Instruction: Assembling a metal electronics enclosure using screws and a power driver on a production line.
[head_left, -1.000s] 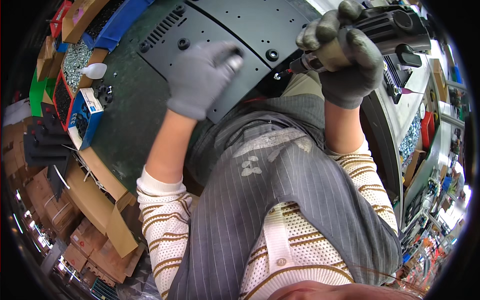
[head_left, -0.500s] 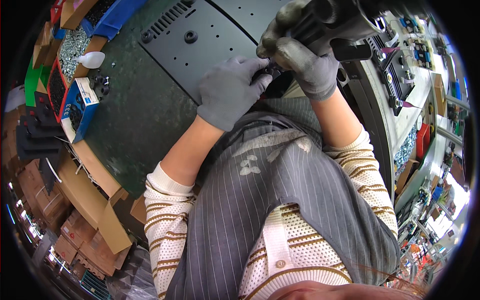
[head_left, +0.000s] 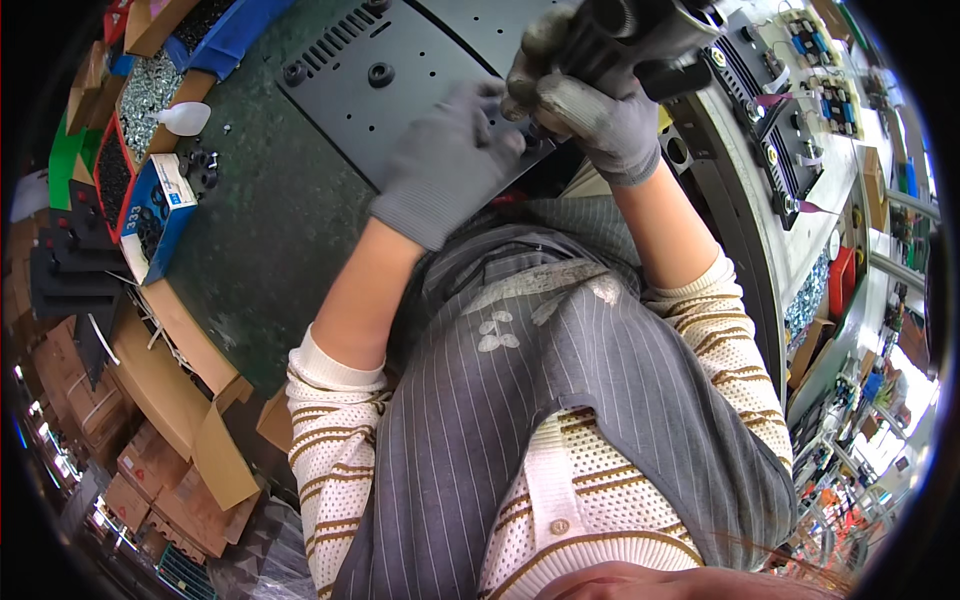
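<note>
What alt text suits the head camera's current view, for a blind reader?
A gloved right hand holds a black power tool over a dark panel; the gloved left hand, blurred, is close by. Parts boxes line the green bench at left.

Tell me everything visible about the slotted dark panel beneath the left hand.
The slotted panel is flat, matte dark grey and metal-looking. A row of parallel slots runs near one edge; small round holes and raised round black feet dot its face. It lies on the dark green work surface, under the blurred left hand, whose contact with it cannot be told.
</note>
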